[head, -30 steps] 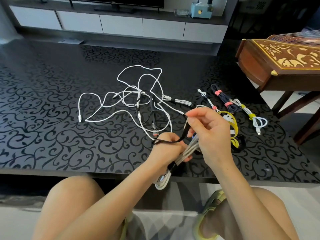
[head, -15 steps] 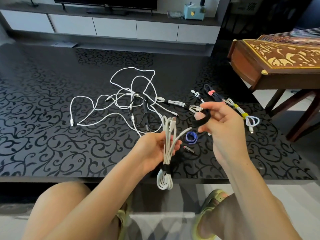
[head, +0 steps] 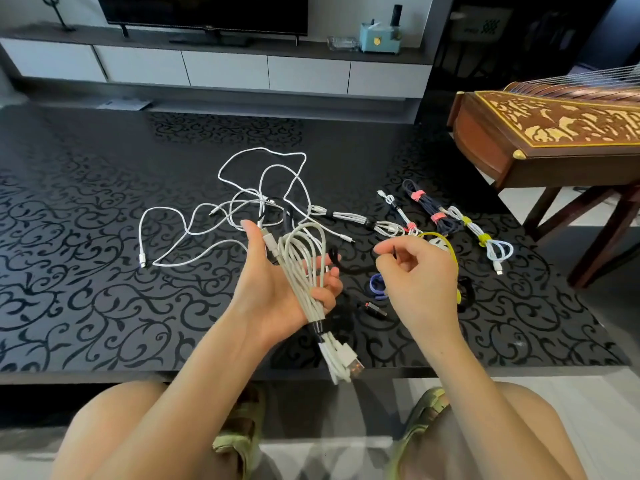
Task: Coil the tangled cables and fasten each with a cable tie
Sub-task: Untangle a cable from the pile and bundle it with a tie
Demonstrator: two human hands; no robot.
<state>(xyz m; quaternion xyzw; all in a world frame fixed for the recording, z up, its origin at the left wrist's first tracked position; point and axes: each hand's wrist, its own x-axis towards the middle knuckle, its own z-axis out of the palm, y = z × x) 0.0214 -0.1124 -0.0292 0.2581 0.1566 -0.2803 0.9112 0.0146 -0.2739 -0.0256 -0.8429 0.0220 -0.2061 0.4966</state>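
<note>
One coiled white cable [head: 304, 258], over the desk [head: 104, 306] near edge, cradled in loosely curled left hand [head: 277, 289] | right hand [head: 419, 282] pinches black cable tie [head: 349, 270] | risk: slack grip may let untied upper loops splay.

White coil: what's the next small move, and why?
Probably wrap the black tie, pinched in the right hand, round the upper loops of the white coil in the left hand: only its lower end is bound, and those loops splay loose.

Living room beyond a black scroll-patterned table [head: 86, 289].
Television [head: 207, 12] on a white cabinet [head: 225, 69]; inlaid wooden stringed instrument [head: 554, 133] at right.
</note>
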